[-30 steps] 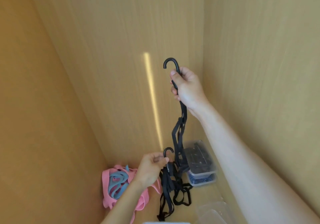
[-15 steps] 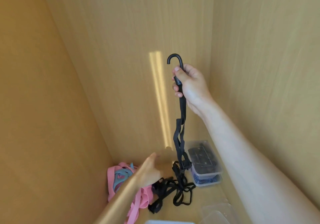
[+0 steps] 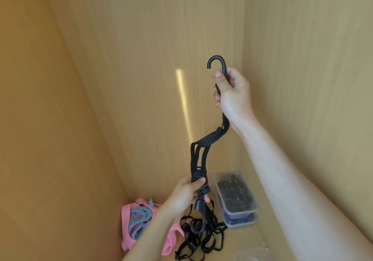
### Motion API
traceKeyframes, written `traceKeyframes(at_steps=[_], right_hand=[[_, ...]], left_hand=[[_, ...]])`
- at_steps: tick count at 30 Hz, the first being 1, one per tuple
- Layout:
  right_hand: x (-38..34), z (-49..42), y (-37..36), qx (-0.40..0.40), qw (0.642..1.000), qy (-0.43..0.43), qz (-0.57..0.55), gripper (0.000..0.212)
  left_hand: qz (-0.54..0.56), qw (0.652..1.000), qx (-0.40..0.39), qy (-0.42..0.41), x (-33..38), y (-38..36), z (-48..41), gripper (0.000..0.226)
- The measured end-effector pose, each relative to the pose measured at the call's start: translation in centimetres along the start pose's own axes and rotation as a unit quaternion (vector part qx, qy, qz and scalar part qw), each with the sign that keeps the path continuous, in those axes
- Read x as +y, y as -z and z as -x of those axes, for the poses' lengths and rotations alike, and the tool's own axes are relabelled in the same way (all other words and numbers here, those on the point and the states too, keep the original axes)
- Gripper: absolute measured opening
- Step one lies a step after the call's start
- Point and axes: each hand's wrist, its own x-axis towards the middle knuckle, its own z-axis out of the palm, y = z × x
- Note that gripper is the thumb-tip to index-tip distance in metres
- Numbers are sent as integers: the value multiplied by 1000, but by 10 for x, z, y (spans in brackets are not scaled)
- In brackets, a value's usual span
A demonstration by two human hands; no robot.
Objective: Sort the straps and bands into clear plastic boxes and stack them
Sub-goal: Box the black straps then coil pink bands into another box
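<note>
right hand (image 3: pixel 232 93) raised, grip around black strap (image 3: pixel 203 149) hook | left hand (image 3: pixel 186 195) low, grip pinching buckle

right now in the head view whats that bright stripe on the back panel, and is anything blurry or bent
Head view: the pale stripe looks like light falling on the wooden back panel; the wide-angle lens splays the panel edges outward; the clear plastic lid at the bottom edge is faint and hard to make out; the black hooked strap stays fairly sharp.
</note>
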Motion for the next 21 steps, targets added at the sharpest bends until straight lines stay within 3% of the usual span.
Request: traceKeyframes(at_steps=[5, 8, 11, 14, 16, 21], right_hand=[[16, -4, 18, 22, 1000, -6, 3, 14], [26, -10, 29, 40, 998, 14, 41, 19], [34, -11, 37, 57, 994, 41, 86, 23], [36, -12, 42, 63, 992, 55, 99, 23], [32, -15, 45, 57, 992, 56, 94, 22], [15, -18, 43, 35, 998, 43, 19, 20]], left_hand=[[54, 998, -7, 13, 9, 33, 7, 23], [77, 995, 41, 45, 18, 54, 15, 19], [64, 996, 67, 18, 31, 79, 21, 32], [-76, 976, 202, 28, 28, 105, 16, 36], [-104, 953, 281, 38, 17, 122, 13, 31], [-114, 932, 340, 53, -23, 148, 22, 34]])
